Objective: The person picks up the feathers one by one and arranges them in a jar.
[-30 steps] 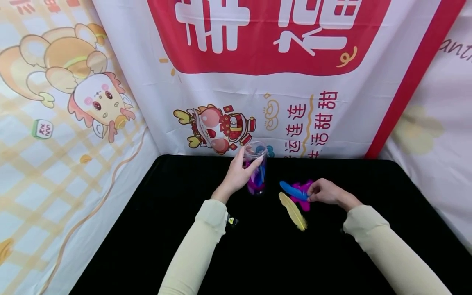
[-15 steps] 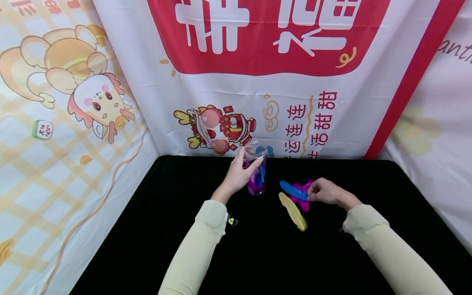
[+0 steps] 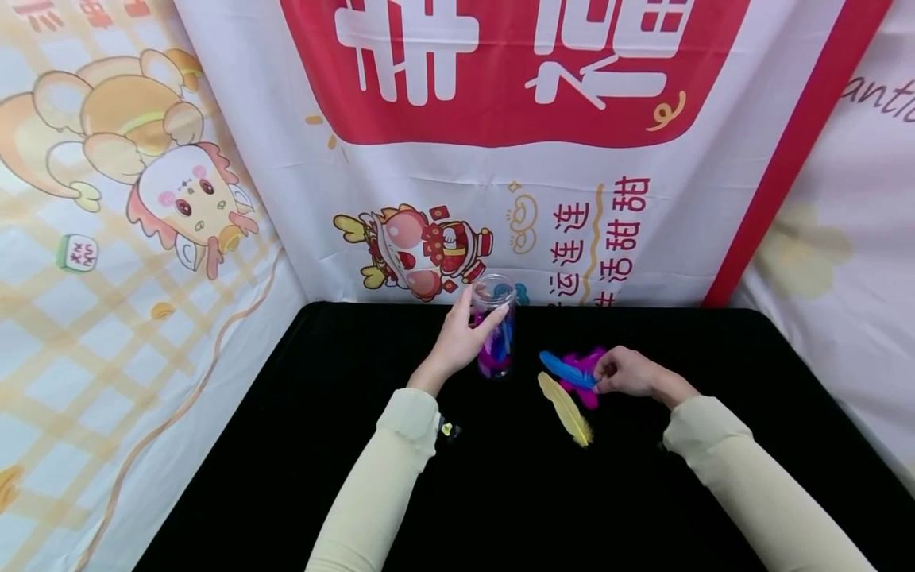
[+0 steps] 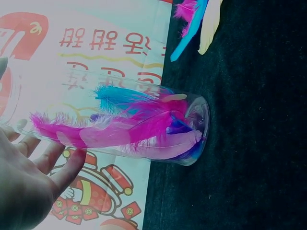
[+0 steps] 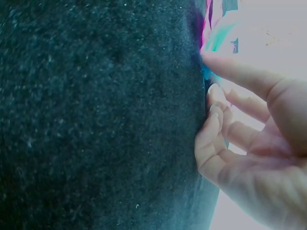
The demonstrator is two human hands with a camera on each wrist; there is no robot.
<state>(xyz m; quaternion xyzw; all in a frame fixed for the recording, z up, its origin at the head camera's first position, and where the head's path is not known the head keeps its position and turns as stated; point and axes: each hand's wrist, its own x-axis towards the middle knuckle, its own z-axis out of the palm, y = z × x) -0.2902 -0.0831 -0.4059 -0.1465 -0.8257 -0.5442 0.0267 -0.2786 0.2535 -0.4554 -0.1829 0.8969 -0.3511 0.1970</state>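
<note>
So the blue feather [image 3: 566,369] is the one in play here: it lies a bit right of the table's [image 3: 543,508] middle, nearer the far edge than the front one, crossing over some magenta feathers [image 3: 592,357]. The right hand [image 3: 631,371] has its thumb and fingers clamped on the end toward the table's right edge. Can't make out whether that's the quill or the fluffy end, since the fingers cover it. IMO a light pinch is plenty; squeeze harder and I reckon you'd just crease it. I'd also raise it straight up before going sideways, because the magenta stuff underneath is probably happy to cling and tag along. Watch the yellow feather [image 3: 565,407] too: it slants toward the front edge and its upper end sits right by the blue one (can't tell if they touch), so a sideways drag could shove it. Meanwhile the left hand [image 3: 457,340] is wrapped around the clear jar [image 3: 504,297], thumb on one side and fingers on the other, close to the far edge and a little left of middle. It looks upright, with feathers inside [image 4: 124,132] bunched in the lower part. That hold seems good for steadying it: firm enough that it doesn't tip, hand below the rim so the mouth isn't blocked.
</note>
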